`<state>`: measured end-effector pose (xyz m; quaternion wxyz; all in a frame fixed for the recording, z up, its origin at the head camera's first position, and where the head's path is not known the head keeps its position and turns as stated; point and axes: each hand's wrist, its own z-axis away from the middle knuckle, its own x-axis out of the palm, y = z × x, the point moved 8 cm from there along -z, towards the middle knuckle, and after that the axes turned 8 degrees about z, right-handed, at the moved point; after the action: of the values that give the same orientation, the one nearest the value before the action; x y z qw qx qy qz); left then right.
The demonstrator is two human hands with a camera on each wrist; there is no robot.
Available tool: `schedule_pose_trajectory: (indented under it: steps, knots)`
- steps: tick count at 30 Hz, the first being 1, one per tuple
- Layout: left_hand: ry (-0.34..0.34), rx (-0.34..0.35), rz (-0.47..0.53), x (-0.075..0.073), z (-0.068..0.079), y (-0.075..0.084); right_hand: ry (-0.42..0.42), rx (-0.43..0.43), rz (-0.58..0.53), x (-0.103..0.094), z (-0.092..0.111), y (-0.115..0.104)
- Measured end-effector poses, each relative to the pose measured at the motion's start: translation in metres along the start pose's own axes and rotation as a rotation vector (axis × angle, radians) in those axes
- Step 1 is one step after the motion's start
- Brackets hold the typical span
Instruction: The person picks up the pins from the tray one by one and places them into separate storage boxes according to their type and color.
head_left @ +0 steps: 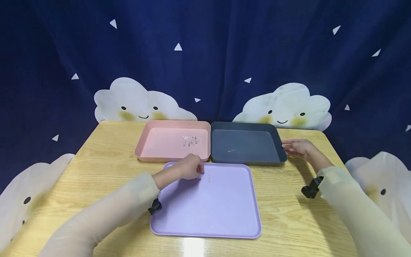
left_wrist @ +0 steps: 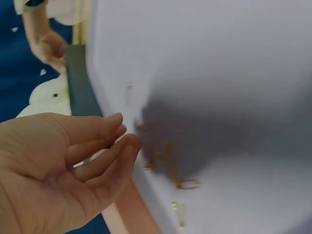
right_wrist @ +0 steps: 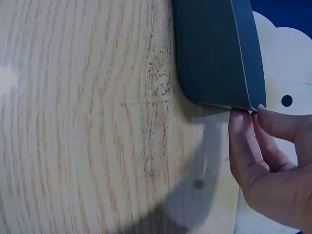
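Note:
My left hand [head_left: 192,166] is over the far edge of the lilac tray [head_left: 208,214]. In the left wrist view its fingers [left_wrist: 105,126] are loosely bent, with a gap at the tips and nothing visible between them. Several small gold safety pins [left_wrist: 189,184] lie blurred on the tray beside those fingertips; from the head most hide behind the hand, and one pin [head_left: 209,178] shows to its right. At the dark grey tray [right_wrist: 209,53], my right hand [right_wrist: 273,165] pinches the rim at a corner, thumb at the top edge and fingers against the outer wall.
Several safety pins [head_left: 191,142] lie in the pink tray [head_left: 157,142], behind the lilac one. A single gold safety pin [head_left: 231,150] is in the dark grey tray, which adjoins the pink tray. All three stand on a wooden table [head_left: 109,157] before a dark blue curtain [head_left: 208,21].

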<state>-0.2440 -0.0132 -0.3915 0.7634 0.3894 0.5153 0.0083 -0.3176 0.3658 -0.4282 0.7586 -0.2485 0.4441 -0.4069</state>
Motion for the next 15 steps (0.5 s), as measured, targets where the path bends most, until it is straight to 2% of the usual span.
schedule_pose_trajectory:
  steps: [4, 9, 15]
  knots:
    - [0.044, -0.044, -0.015, 0.005, 0.004, -0.009, 0.004, 0.015, -0.008, 0.001, 0.000, 0.001]
    - [0.103, -0.043, -0.031, 0.005, 0.004, -0.012, -0.001, 0.007, -0.017, 0.003, 0.001, -0.001]
    - [0.096, -0.038, -0.035, 0.011, -0.001, -0.013, 0.004, 0.013, 0.012, 0.002, 0.004, 0.000]
